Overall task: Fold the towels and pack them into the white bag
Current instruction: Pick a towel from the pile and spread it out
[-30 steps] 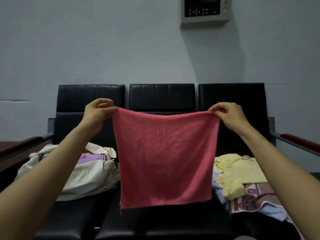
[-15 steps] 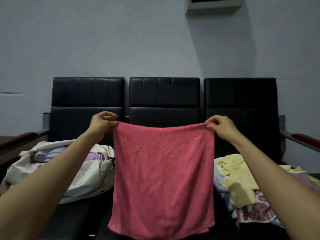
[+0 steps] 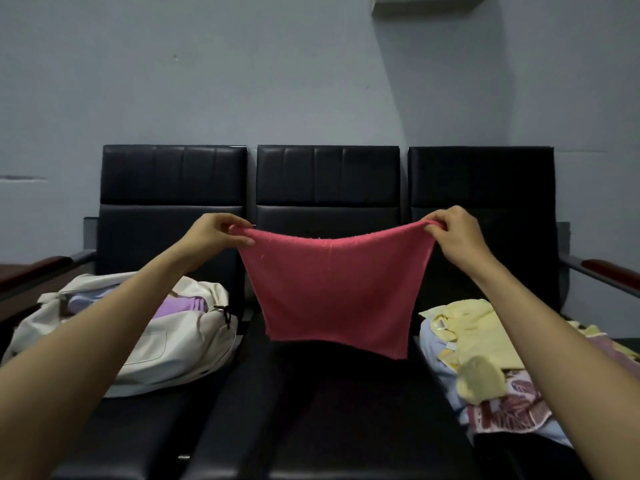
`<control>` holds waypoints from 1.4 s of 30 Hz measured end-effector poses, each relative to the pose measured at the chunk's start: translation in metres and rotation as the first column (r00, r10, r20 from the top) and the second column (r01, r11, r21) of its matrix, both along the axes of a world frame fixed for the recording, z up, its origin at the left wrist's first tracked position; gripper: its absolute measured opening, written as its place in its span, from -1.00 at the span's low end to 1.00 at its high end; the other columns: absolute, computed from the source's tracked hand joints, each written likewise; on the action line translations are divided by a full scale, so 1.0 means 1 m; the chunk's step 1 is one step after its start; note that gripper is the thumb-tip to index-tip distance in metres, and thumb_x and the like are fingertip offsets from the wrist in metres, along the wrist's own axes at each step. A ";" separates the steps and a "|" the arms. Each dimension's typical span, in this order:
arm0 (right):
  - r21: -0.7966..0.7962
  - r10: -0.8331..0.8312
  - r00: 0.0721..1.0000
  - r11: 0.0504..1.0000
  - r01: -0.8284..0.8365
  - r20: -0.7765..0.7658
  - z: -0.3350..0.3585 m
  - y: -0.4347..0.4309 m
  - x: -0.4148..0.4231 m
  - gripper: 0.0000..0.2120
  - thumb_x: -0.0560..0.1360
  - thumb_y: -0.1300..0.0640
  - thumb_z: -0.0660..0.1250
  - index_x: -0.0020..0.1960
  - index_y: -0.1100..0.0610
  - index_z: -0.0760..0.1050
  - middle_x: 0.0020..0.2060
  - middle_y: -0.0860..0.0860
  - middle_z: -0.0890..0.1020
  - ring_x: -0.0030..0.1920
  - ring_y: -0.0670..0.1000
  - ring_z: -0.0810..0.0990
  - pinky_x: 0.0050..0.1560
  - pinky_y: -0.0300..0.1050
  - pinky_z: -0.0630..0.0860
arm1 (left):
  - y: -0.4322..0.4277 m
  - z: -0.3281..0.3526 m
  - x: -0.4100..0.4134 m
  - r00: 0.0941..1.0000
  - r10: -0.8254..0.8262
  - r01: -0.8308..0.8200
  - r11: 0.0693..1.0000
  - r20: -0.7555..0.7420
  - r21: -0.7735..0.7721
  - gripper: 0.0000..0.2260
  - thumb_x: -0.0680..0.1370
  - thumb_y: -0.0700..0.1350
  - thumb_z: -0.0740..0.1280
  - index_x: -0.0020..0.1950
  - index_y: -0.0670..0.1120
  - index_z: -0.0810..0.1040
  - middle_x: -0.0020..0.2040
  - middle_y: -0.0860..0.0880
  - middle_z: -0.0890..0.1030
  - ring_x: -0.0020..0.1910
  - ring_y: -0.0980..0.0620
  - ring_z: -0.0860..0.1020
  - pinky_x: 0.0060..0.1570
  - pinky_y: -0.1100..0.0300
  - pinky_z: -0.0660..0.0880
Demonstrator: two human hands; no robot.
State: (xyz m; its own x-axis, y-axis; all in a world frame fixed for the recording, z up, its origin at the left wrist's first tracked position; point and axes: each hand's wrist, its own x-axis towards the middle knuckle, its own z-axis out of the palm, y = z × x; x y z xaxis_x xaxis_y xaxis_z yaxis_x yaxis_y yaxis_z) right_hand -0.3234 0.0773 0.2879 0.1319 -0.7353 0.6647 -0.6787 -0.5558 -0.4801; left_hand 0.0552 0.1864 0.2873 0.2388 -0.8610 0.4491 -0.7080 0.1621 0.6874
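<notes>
Three black seats stood in a row against the wall. The white bag lay open on the left seat, a purple towel inside it. I held the red towel spread in the air over the middle seat, top edge sagging. A pile of loose towels, yellow on top, lay on the right seat. My left hand pinched the towel's top left corner and my right hand its top right.
</notes>
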 end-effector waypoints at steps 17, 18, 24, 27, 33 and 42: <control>0.046 0.004 0.999 0.999 -0.006 0.049 0.013 0.025 -0.019 -0.91 0.50 0.17 0.40 0.00 0.13 0.62 -0.09 0.04 0.56 -0.11 -0.01 0.53 -0.12 -0.17 0.41 | 0.005 0.010 -0.012 0.918 0.241 -0.221 0.970 0.315 -0.100 -0.82 0.52 -0.15 0.40 0.08 -0.17 0.65 0.02 -0.17 0.64 0.01 -0.14 0.56 -0.11 0.18 0.31; 0.109 0.009 0.999 0.994 -0.015 0.051 0.003 0.017 -0.016 -0.94 0.52 0.17 0.38 -0.02 0.12 0.60 -0.15 0.03 0.59 -0.20 -0.02 0.55 -0.18 -0.18 0.43 | -0.002 0.000 -0.010 0.924 0.225 -0.220 0.974 0.308 -0.052 -0.82 0.52 -0.16 0.40 0.08 -0.17 0.65 0.01 -0.17 0.65 -0.02 -0.12 0.56 -0.13 0.19 0.31; 0.425 0.030 0.957 0.892 -0.156 0.289 -0.070 -0.037 0.008 -0.87 0.56 0.30 0.29 -0.14 0.14 0.46 -0.29 0.11 0.62 -0.33 0.05 0.66 -0.07 0.06 0.65 | -0.045 -0.076 0.005 0.938 0.291 -0.287 0.957 0.187 -0.048 -0.85 0.52 -0.30 0.32 0.01 -0.18 0.66 -0.04 -0.18 0.67 -0.02 -0.15 0.60 -0.07 0.12 0.43; 0.448 0.016 0.955 0.881 -0.155 0.298 -0.101 -0.053 0.013 -0.85 0.53 0.28 0.32 -0.19 0.11 0.46 -0.24 0.09 0.62 -0.20 0.11 0.67 0.01 0.08 0.62 | -0.057 -0.104 0.008 0.938 0.310 -0.304 0.951 0.158 -0.058 -0.81 0.53 -0.31 0.26 0.00 -0.18 0.66 -0.04 -0.15 0.68 -0.02 -0.15 0.61 -0.06 0.13 0.44; 0.592 0.122 0.985 0.788 -0.169 0.119 -0.165 -0.038 0.000 -0.82 0.43 0.33 0.43 -0.27 0.17 0.49 -0.40 0.06 0.58 -0.36 0.00 0.58 -0.24 -0.15 0.55 | -0.032 -0.164 -0.001 0.949 0.203 -0.238 0.963 0.240 0.127 -0.73 0.43 -0.44 0.24 -0.13 -0.13 0.63 -0.21 -0.03 0.62 -0.11 -0.05 0.59 -0.20 0.30 0.30; 0.847 0.493 0.856 0.512 -0.142 -0.154 -0.232 0.003 -0.041 -0.78 0.34 0.34 0.51 -0.29 0.09 0.53 -0.40 -0.12 0.60 -0.35 -0.23 0.54 -0.23 -0.38 0.40 | 0.036 -0.240 0.003 0.932 -0.279 0.098 0.809 0.232 0.580 -0.43 0.35 -0.37 0.34 -0.41 0.39 0.55 -0.30 0.39 0.59 -0.23 0.36 0.58 -0.14 0.49 0.41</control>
State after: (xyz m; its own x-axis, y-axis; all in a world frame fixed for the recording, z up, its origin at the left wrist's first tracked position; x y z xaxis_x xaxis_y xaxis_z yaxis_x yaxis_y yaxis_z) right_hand -0.3648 0.0803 0.0562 0.5479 -0.7788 -0.3053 -0.7404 -0.2817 -0.6102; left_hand 0.0585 0.2222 0.0468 -0.0184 -0.9955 -0.0926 -0.8842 -0.0270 0.4664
